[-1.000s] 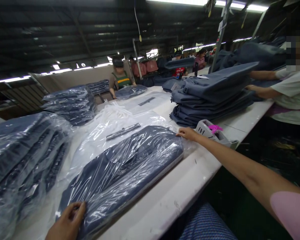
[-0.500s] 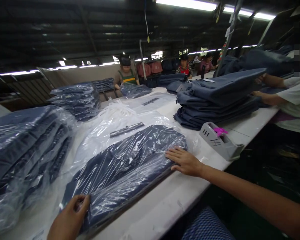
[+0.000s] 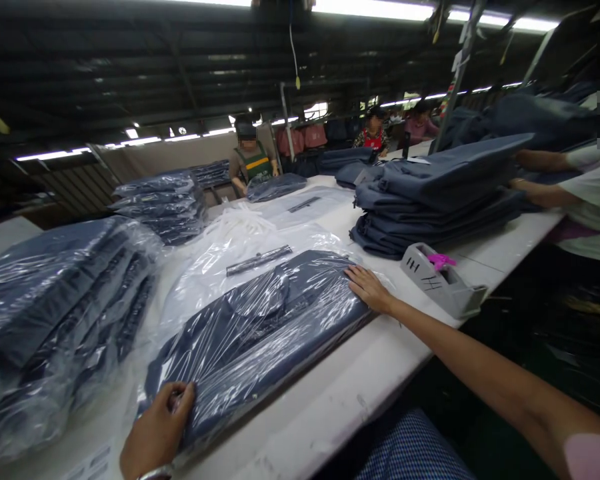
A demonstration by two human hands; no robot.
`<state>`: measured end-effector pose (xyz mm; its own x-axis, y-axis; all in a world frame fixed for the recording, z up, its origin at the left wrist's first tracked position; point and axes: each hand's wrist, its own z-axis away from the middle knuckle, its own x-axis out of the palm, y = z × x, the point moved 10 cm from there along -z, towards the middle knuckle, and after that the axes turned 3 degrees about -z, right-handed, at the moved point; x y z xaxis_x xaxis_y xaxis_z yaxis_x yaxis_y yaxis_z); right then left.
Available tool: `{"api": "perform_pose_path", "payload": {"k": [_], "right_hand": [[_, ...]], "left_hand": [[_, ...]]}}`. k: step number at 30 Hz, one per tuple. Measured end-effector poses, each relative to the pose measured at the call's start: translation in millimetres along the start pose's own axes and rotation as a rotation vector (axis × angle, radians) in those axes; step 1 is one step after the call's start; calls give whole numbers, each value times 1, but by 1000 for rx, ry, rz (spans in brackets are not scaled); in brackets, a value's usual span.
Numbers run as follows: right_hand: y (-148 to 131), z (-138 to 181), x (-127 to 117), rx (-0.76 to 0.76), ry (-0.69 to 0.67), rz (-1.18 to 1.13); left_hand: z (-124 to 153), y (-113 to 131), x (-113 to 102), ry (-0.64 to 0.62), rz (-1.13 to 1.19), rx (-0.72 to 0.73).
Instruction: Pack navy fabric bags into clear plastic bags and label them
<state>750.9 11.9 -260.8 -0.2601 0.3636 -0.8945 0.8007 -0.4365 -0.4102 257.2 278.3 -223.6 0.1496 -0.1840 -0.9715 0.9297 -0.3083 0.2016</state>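
A folded dark blue garment in a clear plastic bag (image 3: 260, 327) lies on the white table (image 3: 340, 393) in front of me. My left hand (image 3: 157, 430) grips the bag's near left end, fingers curled over the plastic. My right hand (image 3: 367, 288) lies flat on the bag's far right end, fingers stretched out and pressing down. A dark flat bar (image 3: 259, 260) rests on loose plastic bags (image 3: 230, 247) just behind the garment.
A grey tape dispenser (image 3: 440, 280) with pink tape stands right of my right hand. Bagged garments are piled at left (image 3: 55, 307) and at back (image 3: 163, 207). Unbagged blue garments (image 3: 430, 200) are stacked at right, where another person's arms (image 3: 545, 180) reach. Other workers stand behind.
My right hand slid from the bag's near right edge up to its far right end. My left hand kept hold of the near end; the bag shifted slightly.
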Motion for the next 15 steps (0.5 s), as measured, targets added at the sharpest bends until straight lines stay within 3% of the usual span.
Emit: {"api": "perform_pose_path", "payload": {"k": [4,8,12,15], "right_hand": [[9,-5,-9,96,39,28],[2,0,-37,61,79,43],[4,43,-97,-29,246,71],[40,98,-156,0,483,131]], "left_hand": [[-2,1,0,-21,5,5],[-5,1,1,-28,-19,4],[-7,4,1,-36,-14,25],[-9,3,0,-21,-13,28]]}}
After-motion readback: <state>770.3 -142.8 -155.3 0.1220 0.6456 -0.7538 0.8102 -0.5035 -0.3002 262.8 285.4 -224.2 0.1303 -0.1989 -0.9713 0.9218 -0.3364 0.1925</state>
